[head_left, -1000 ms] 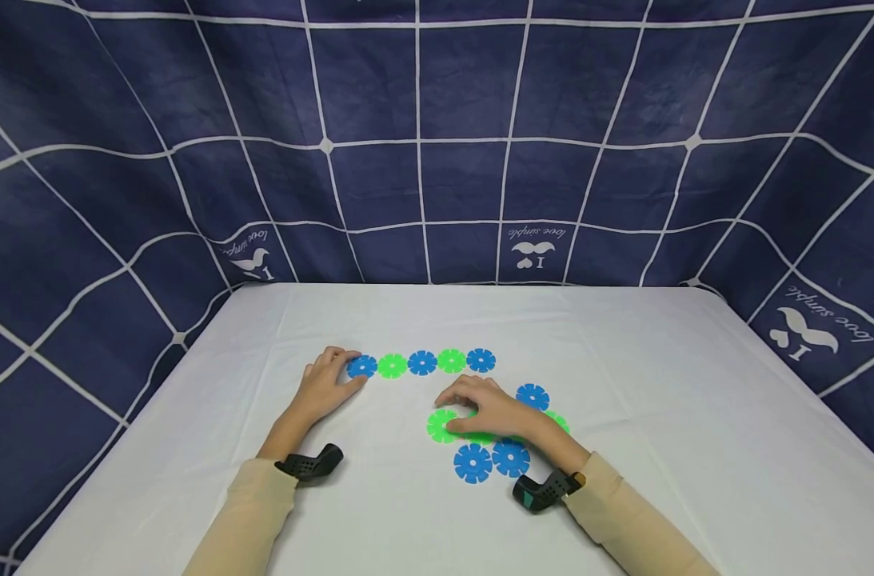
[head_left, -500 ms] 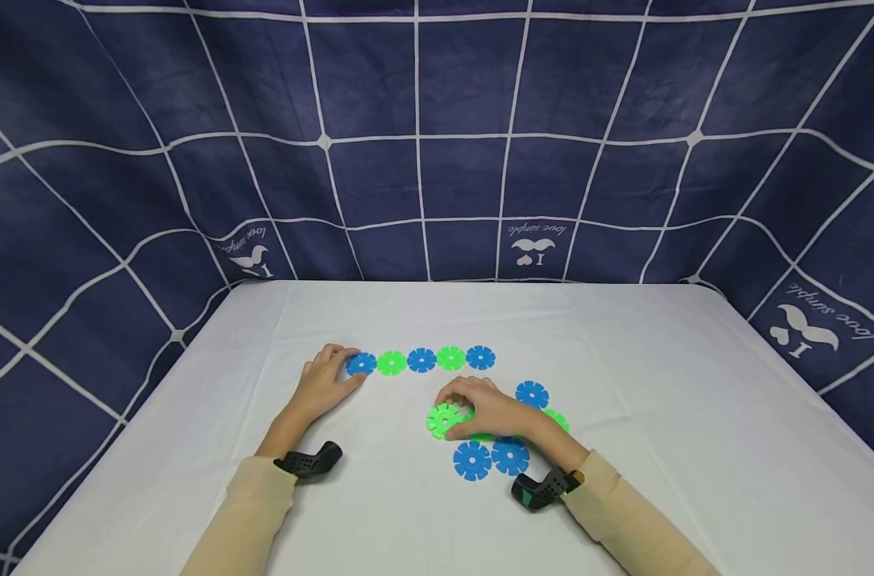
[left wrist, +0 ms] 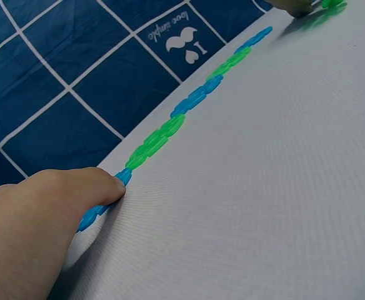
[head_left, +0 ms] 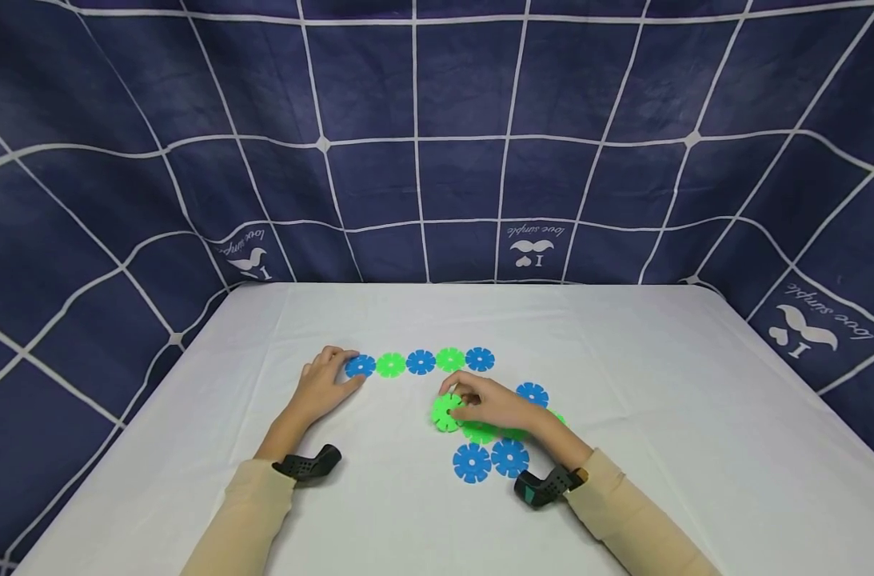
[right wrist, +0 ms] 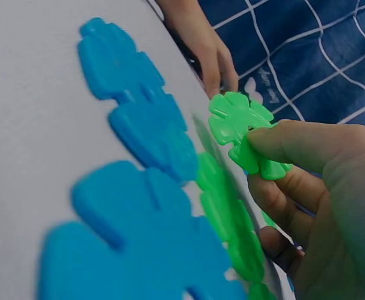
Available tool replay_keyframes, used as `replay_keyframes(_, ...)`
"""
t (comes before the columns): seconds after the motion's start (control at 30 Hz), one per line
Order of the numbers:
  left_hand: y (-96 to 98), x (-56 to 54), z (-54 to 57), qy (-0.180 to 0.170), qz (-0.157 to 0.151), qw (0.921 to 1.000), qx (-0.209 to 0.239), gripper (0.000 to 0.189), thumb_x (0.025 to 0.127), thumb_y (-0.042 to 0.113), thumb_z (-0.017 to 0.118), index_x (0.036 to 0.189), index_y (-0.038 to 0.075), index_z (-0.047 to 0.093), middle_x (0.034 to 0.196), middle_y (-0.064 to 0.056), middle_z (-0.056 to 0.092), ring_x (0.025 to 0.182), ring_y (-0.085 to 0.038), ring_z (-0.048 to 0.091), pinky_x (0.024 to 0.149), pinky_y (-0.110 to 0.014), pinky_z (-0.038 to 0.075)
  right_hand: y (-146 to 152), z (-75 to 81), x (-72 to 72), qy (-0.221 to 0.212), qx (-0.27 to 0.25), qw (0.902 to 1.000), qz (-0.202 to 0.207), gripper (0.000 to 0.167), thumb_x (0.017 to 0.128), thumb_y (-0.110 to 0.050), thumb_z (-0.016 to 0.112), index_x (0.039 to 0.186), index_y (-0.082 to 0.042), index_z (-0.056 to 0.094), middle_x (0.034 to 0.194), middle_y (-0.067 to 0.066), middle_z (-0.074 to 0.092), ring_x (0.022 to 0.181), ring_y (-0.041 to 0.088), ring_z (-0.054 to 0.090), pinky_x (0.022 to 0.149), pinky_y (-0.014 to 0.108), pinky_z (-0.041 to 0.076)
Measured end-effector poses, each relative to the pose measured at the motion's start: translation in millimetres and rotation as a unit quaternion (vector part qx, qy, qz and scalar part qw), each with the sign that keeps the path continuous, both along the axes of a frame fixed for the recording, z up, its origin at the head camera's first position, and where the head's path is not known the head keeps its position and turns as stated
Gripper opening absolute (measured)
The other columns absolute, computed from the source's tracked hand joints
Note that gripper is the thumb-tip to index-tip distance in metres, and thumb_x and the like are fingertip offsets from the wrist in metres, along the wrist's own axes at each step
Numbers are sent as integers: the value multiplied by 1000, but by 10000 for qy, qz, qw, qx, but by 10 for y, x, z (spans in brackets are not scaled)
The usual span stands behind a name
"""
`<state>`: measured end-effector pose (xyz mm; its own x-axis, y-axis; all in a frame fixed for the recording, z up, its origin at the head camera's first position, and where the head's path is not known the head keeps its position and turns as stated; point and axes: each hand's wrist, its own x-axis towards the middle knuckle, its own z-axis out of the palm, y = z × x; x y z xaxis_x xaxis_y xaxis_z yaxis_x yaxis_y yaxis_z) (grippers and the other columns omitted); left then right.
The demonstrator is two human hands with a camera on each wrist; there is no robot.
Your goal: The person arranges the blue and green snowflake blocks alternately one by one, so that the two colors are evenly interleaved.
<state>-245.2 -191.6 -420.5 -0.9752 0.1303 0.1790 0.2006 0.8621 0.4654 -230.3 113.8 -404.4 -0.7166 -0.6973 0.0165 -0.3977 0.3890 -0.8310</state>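
Note:
Five-piece wording aside, a row of notched plastic interlocking discs lies flat on the table, blue and green by turns. At its left end my left hand point(head_left: 325, 384) holds the blue disc point(head_left: 361, 366) at its edges, thumb near and fingers far; the left wrist view shows the thumb point(left wrist: 104, 187) against it. My right hand point(head_left: 490, 400) pinches a green disc point(right wrist: 235, 122) between thumb and fingers, raised and tilted over the table in the right wrist view. Beneath and beside that hand lie more discs: green point(head_left: 480, 433) and blue point(head_left: 472, 462), some partly hidden by the hand and forearm.
The white-covered table point(head_left: 660, 384) runs back to a dark blue curtain point(head_left: 465, 180) with white grid lines. Green point(head_left: 390, 365) and blue point(head_left: 480, 359) discs continue the row to the right of my left hand. Another blue disc point(head_left: 532, 394) lies beyond my right wrist.
My right hand has picked up the green disc from the table, lifting it and shifting slightly right. My left hand stays at the row's left end.

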Motion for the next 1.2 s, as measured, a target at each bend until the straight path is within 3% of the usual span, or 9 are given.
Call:
replay_keyframes(0.17, 2, -2, -8, -15, 39, 10000, 10, 52, 83, 35, 58, 127, 8, 49, 125, -18, 44, 116, -35, 42, 88, -47, 28, 78, 87, -44, -114, -153, 9997, -164, 33, 86, -16, 59, 118, -14, 51, 80, 0, 52, 62, 8, 40, 60, 21, 37)
replay_keyframes(0.3, 1, 1, -8, -37, 41, 10000, 6, 53, 83, 35, 58, 127, 8, 49, 125, -19, 44, 117, -35, 42, 88, -47, 28, 167, 143, -93, -34, -216, 9988, -435, 34, 87, -18, 59, 120, -14, 52, 86, 2, 51, 67, 11, 42, 61, 23, 37)
replay_keyframes(0.57, -8, -2, 3, -22, 60, 10000, -23, 53, 83, 36, 58, 128, 8, 49, 125, -18, 44, 116, -35, 42, 88, -47, 28, 403, 186, -252, 132, -520, 9927, -1079, 35, 89, -18, 53, 123, -11, 52, 110, 10, 55, 76, 18, 54, 64, 29, 40)
replay_keyframes(0.73, -10, -9, 13, -20, 72, 10000, -26, 53, 83, 36, 58, 128, 8, 49, 125, -18, 44, 116, -35, 42, 89, -47, 28, 547, 181, -318, 70, -680, 9849, -1589, 35, 91, -15, 51, 125, -8, 50, 102, 14, 54, 74, 23, 56, 62, 29, 44)
replay_keyframes(0.93, -13, -11, 21, 9, 38, 10000, -20, 53, 83, 35, 58, 128, 7, 49, 124, -18, 44, 116, -35, 42, 88, -47, 28, 659, 81, -390, 160, -666, 9708, -2301, 34, 92, -11, 49, 126, -8, 49, 101, 16, 51, 73, 22, 53, 63, 28, 44)
replay_keyframes(1.07, -3, -9, 20, -16, 59, 10000, -20, 53, 83, 36, 58, 127, 8, 49, 125, -18, 44, 116, -35, 42, 88, -47, 28, 703, -21, -425, 344, -749, 9625, -2585, 37, 91, -9, 50, 127, -7, 47, 101, 18, 51, 72, 19, 54, 62, 26, 42)
replay_keyframes(1.2, 6, 9, 5, -67, 73, 10000, 4, 53, 83, 36, 59, 127, 7, 49, 125, -18, 44, 116, -35, 42, 89, -47, 28, 710, -59, -407, 432, -598, 9570, -2807, 41, 89, -12, 54, 129, -13, 45, 101, 13, 49, 67, 13, 47, 57, 23, 39)
